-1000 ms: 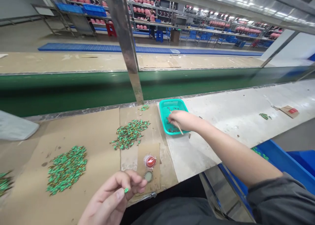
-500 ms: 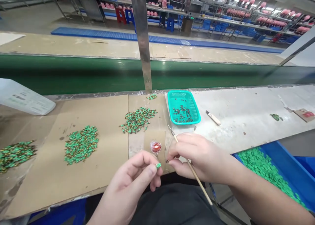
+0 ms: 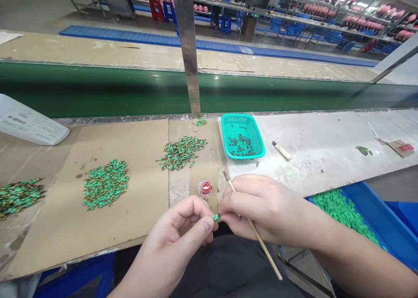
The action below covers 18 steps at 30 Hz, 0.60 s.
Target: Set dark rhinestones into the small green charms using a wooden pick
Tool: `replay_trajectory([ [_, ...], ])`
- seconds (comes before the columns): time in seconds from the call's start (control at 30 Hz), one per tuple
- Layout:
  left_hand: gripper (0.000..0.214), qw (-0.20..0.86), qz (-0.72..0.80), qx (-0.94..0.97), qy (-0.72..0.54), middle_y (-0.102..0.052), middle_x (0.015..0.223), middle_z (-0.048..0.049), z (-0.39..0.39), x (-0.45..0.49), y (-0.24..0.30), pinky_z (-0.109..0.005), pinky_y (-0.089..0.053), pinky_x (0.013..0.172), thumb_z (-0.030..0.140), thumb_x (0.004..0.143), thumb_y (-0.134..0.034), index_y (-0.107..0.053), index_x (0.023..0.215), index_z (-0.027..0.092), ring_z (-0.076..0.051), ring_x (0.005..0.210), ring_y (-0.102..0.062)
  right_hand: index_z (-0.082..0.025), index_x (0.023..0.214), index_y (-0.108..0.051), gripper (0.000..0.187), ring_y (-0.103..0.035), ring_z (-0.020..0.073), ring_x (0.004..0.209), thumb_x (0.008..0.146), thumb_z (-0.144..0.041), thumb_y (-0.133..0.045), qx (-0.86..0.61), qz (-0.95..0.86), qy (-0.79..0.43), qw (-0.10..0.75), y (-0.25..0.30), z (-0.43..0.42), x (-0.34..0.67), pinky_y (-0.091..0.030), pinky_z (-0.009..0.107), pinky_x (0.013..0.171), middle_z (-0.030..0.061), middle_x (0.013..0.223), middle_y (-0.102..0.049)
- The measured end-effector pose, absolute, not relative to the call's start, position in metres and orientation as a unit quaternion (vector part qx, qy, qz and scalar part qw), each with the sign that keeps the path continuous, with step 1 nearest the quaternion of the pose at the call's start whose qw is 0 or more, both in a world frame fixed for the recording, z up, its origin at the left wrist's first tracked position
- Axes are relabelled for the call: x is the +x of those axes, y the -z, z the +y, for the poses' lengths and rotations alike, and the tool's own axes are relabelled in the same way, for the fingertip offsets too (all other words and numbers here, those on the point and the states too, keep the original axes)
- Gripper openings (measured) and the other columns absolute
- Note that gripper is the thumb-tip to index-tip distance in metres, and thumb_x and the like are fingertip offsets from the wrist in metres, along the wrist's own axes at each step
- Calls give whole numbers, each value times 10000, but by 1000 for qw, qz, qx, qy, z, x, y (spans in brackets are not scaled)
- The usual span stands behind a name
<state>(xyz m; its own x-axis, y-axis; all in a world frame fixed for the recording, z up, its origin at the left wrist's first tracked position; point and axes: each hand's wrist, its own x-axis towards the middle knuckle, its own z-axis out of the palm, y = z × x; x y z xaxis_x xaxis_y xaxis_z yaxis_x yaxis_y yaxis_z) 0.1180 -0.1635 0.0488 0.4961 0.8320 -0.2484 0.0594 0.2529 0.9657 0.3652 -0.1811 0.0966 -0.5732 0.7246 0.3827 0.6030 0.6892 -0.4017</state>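
My left hand (image 3: 183, 232) pinches a tiny green piece (image 3: 216, 217) between thumb and forefinger, low in the middle of the view. My right hand (image 3: 261, 206) meets it from the right, fingers closed on a thin wooden-handled brush (image 3: 253, 228) whose tip points up toward the bench. Both hands hover over my lap at the bench's near edge. Just beyond them a small red paint cap (image 3: 206, 187) sits on cardboard (image 3: 98, 228).
Piles of green pieces (image 3: 104, 184) (image 3: 182, 151) (image 3: 18, 195) lie on the cardboard. A teal basket (image 3: 241, 137) holds several dark pieces, with a small knife (image 3: 281, 150) beside it. A blue bin (image 3: 365, 215) of green pieces stands at lower right. A metal post (image 3: 189, 50) and green conveyor (image 3: 98, 89) lie behind.
My right hand came back from the teal basket with the brush and closed in on the green piece in my left hand. The view tilted down.
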Motion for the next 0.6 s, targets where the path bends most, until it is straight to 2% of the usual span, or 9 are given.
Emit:
replay_trajectory([
  [0.17,324,662,418,549,-294,-678,707,-8,-166,120,-53,-257,-532,634,463,1052,-796,-769,808,251,-191,674,-627,-182,907,-745,359,-516,198,708,1192,-151,-530,-387,-895,-47,218,-100,-184,362,-394,334,655,21,797,-637],
  [0.37,342,635,416,583,-290,-688,759,-13,-167,121,-56,-267,-530,646,459,1098,-735,-750,827,253,-197,703,-623,-203,791,-694,385,-450,216,636,1118,-72,-539,-377,-914,36,147,-111,-187,355,-340,378,612,24,736,-590],
  [0.6,357,618,404,615,-276,-724,819,-32,-167,116,-53,-298,-550,709,476,1148,-683,-728,869,257,-221,763,-666,-205,792,-705,385,-470,232,630,1091,-54,-515,-366,-920,49,134,-112,-188,348,-367,397,615,42,734,-615],
])
